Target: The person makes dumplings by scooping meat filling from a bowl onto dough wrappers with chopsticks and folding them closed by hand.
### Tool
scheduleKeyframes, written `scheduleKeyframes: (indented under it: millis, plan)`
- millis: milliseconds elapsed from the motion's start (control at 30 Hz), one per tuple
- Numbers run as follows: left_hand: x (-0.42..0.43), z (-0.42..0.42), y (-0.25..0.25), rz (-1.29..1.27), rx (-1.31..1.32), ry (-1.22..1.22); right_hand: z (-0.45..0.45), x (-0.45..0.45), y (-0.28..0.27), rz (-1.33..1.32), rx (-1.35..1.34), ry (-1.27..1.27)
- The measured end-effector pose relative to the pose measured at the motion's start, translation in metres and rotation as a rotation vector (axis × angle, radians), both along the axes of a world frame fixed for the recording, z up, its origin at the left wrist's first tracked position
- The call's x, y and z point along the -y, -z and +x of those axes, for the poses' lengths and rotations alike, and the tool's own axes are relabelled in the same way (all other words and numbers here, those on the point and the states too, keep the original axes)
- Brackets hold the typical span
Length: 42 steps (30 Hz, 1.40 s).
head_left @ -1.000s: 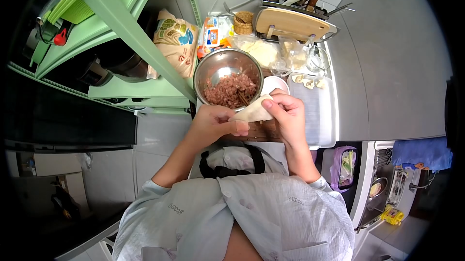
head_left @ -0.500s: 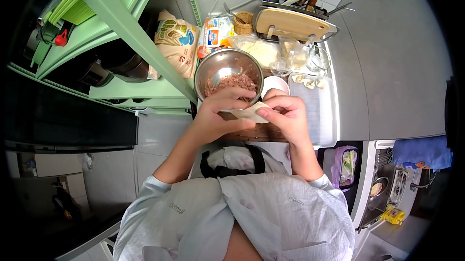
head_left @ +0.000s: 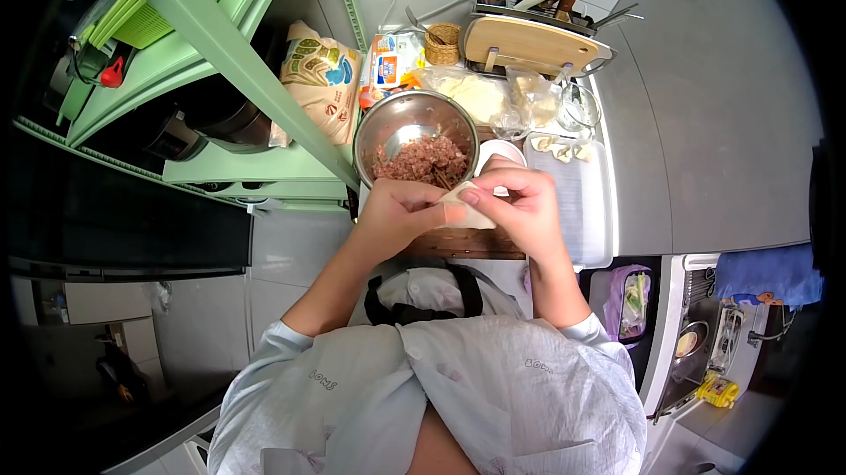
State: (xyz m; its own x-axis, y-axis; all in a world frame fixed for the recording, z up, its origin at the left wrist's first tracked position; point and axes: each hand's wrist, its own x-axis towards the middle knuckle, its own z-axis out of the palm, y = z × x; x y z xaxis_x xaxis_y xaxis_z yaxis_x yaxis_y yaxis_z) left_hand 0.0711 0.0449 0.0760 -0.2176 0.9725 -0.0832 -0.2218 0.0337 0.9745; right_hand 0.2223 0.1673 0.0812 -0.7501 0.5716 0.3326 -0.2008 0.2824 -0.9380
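Observation:
Between my two hands is a pale dough wrapper point(head_left: 471, 216), held up just in front of a steel bowl point(head_left: 363, 136). My left hand point(head_left: 397, 213) pinches its left side with thumb and fingers. On the other side, my right hand point(head_left: 526, 202) has its thumb and index finger closed on the wrapper's upper edge. Raw minced meat point(head_left: 423, 160) lies in the bowl, with chopsticks partly visible near my fingers. Behind my right hand sits a small white bowl point(head_left: 500, 149), partly covered. Whether any filling is inside the wrapper, I cannot tell.
To the right, a lidded-looking clear tray point(head_left: 573, 202) carries several folded dumplings point(head_left: 562, 149) at its far end. Behind are a bag of wrappers point(head_left: 471, 94), a glass jug point(head_left: 580, 107) and a knife rack with a cutting board point(head_left: 529, 45). Green shelving point(head_left: 238, 61) stands left.
My left hand has closed from spread fingers into a pinch on the wrapper. The wrapper has turned and now hangs lower between both hands.

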Motion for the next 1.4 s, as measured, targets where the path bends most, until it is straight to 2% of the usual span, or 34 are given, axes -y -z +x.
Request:
scheduleKeyframes:
  millis: [67,167,433,533,667,867,933,1133,1333,1400]
  plan:
    - [0.001,-0.007,0.007,-0.035,-0.19,0.024,-0.002,-0.001,0.0,-0.009,0.041,-0.01]
    - [0.002,-0.009,0.003,-0.084,-0.268,0.069,-0.002,-0.001,0.0,-0.046,0.118,-0.025]
    - [-0.002,-0.008,0.016,0.031,-0.106,-0.063,-0.004,0.001,-0.004,-0.08,0.125,0.004]
    - [-0.001,-0.007,0.012,0.045,-0.052,-0.125,0.009,-0.006,0.0,-0.021,0.256,0.005]
    - [-0.001,-0.005,0.015,0.042,-0.069,-0.113,0.017,-0.009,-0.012,0.282,0.266,0.092]
    - [-0.001,-0.001,0.006,-0.094,-0.276,-0.082,0.016,-0.014,-0.025,0.663,0.118,0.102]
    - [-0.004,0.002,0.016,0.004,-0.36,-0.163,0.015,-0.014,-0.03,0.766,0.101,0.086]
    - [-0.005,0.004,0.025,0.088,-0.302,-0.339,0.014,-0.012,-0.015,0.731,0.11,0.294]
    - [-0.011,0.013,0.031,0.177,-0.058,-0.4,-0.005,0.007,0.028,0.443,0.116,0.491]
    - [-0.014,0.018,0.033,0.198,0.011,-0.431,-0.011,0.012,0.04,0.296,0.116,0.458]
